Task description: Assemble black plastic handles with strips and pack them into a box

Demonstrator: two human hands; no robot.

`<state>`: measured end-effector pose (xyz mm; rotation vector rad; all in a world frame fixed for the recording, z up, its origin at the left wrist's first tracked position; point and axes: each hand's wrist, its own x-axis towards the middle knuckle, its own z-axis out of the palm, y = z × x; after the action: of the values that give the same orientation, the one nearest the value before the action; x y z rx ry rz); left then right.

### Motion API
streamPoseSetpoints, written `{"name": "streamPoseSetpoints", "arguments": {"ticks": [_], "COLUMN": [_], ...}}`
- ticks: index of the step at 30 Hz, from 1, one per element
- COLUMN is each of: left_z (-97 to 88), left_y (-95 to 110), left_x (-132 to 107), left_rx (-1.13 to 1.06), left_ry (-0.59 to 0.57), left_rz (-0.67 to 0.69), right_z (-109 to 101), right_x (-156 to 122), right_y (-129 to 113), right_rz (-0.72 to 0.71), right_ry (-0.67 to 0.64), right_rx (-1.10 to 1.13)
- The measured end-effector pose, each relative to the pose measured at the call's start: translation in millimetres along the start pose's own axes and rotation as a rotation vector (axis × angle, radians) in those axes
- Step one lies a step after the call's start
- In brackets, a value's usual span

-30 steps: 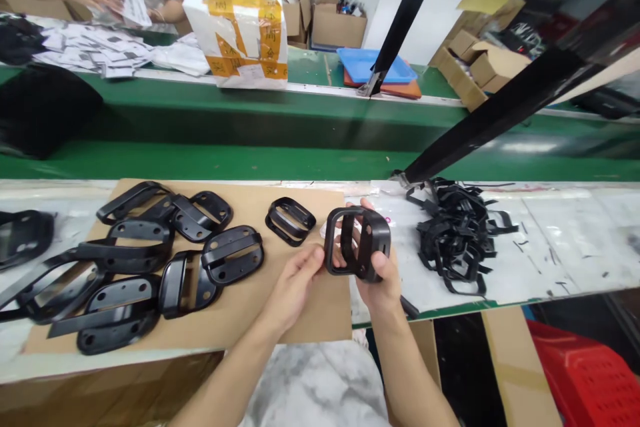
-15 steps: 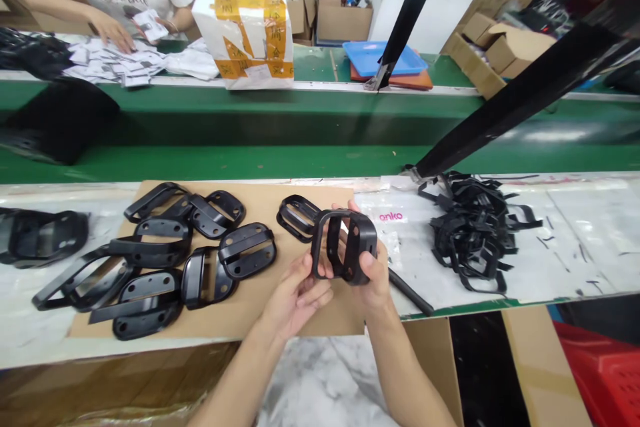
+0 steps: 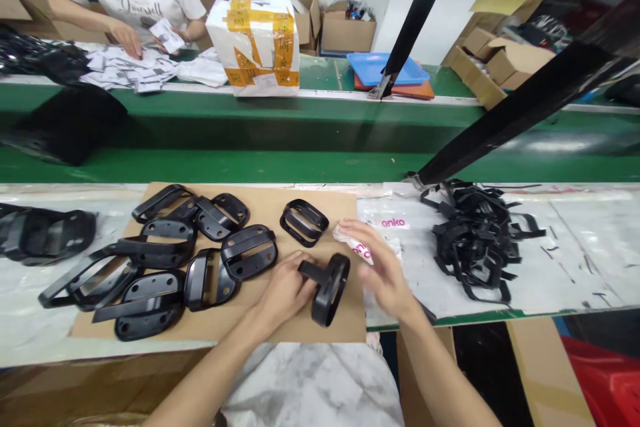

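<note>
The black frame point(image 3: 325, 287) is held low at the four o'clock corner of the cardboard sheet point(image 3: 265, 205); it is stood on edge and tilted, its long axis being set from about one o'clock to seven, while its strap-like bar is pointed toward ten; its opening is seen only at a steep slant, its outline softened by blur. The bar is grasped by the left hand point(image 3: 287, 287), whose fingertips are partly hidden; whether the sheet is touched by the frame cannot be told. At one o'clock, apart from the frame, a crumpled white wrapper point(image 3: 354, 240) is pinched by the right hand point(image 3: 387, 273); its pink lettering is partly covered. A loose frame point(image 3: 304, 223) is laid at eleven; toward nine a cluster of frames point(image 3: 165, 247) is spread, overlapping, and beyond it a further stack point(image 3: 50, 233) is cut off by the view's edge; between two and three, tangled black strips point(image 3: 470, 240) are heaped; a black rod point(image 3: 428, 313) is mostly covered by the right forearm.
</note>
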<state>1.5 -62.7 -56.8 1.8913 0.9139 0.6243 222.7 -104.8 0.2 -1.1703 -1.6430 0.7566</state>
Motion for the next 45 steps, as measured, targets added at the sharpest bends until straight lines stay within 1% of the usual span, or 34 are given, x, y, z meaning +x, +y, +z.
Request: {"name": "streamPoseSetpoints", "arguments": {"ticks": [1, 2, 4, 6, 9, 10, 12, 13, 15, 17, 18, 20, 22, 24, 26, 28, 30, 31, 32, 34, 35, 37, 39, 41, 43, 45], "left_z": [2.3, 4.9, 9.8, 12.6, 10.1, 7.6, 0.8, -3.0, -9.8, -14.0, -15.0, -14.9, -13.1, -11.0, -9.1, -7.5, -6.5, -6.3, -6.2, -6.4, -6.6, -6.8, -6.7, -6.1, -4.9, -3.1], "left_y": [-2, -3, -5, -7, -8, -9, -11, -11, -12, -12, -12, -13, -17, -22, -27, -30, -30, -30, -29, -28, -28, -27, -26, -26, -25, -24], "left_x": [1, 1, 2, 4, 11, 14, 19, 22, 25, 27, 27, 28, 29, 30, 31, 35, 41, 45, 49, 58, 62, 68, 72, 74, 79, 86], "left_rx": [0.074, 0.148, 0.28, 0.38, 0.537, 0.583, 0.632, 0.637, 0.622, 0.6, 0.593, 0.594, 0.61, 0.628, 0.64, 0.651, 0.661, 0.668, 0.674, 0.682, 0.682, 0.684, 0.692, 0.702, 0.707, 0.702], "left_ry": [-0.016, -0.036, -0.08, -0.119, -0.157, -0.169, -0.181, -0.174, -0.145, -0.103, -0.083, -0.05, -0.026, -0.016, -0.003, 0.018, 0.041, 0.049, 0.054, 0.049, 0.041, 0.017, 0.0, 0.004, 0.03, 0.064], "left_rz": [0.033, 0.062, 0.107, 0.142, 0.2, 0.22, 0.254, 0.261, 0.257, 0.232, 0.225, 0.227, 0.253, 0.288, 0.296, 0.266, 0.222, 0.203, 0.186, 0.163, 0.158, 0.159, 0.16, 0.152, 0.14, 0.131], "right_z": [-4, -6, -1, 11, 29, 33, 36, 37, 40, 45, 48, 53, 49, 34, 8, -20, -43, -49, -52, -49, -45, -37, -34, -38, -44, -48], "right_x": [10, 22, 45, 67, 98, 108, 126, 135, 149, 160, 164, 169, 170, 165, 150, 122, 82, 60, 39, 0, -15, -35, -43, -46, -50, -57], "right_y": [3, 4, 5, 4, 2, 3, 8, 12, 22, 34, 39, 45, 45, 38, 27, 15, 7, 6, 7, 14, 19, 29, 36, 38, 34, 28], "right_rz": [0.038, 0.069, 0.124, 0.162, 0.171, 0.168, 0.18, 0.215, 0.328, 0.429, 0.454, 0.442, 0.412, 0.378, 0.338, 0.276, 0.338, 0.395, 0.437, 0.472, 0.482, 0.486, 0.489, 0.545, 0.67, 0.813], "right_ry": [0.032, 0.027, -0.092, -0.227, -0.362, -0.377, -0.35, -0.326, -0.298, -0.307, -0.313, -0.309, -0.278, -0.228, -0.178, -0.159, -0.168, -0.19, -0.223, -0.242, -0.237, -0.203, -0.132, -0.032, 0.065, 0.146], "right_rx": [-0.045, -0.102, -0.225, -0.367, -0.492, -0.494, -0.425, -0.342, -0.135, 0.008, 0.025, -0.018, -0.082, -0.151, -0.233, -0.372, -0.491, -0.526, -0.538, -0.576, -0.611, -0.645, -0.587, -0.434, -0.18, 0.155]}}
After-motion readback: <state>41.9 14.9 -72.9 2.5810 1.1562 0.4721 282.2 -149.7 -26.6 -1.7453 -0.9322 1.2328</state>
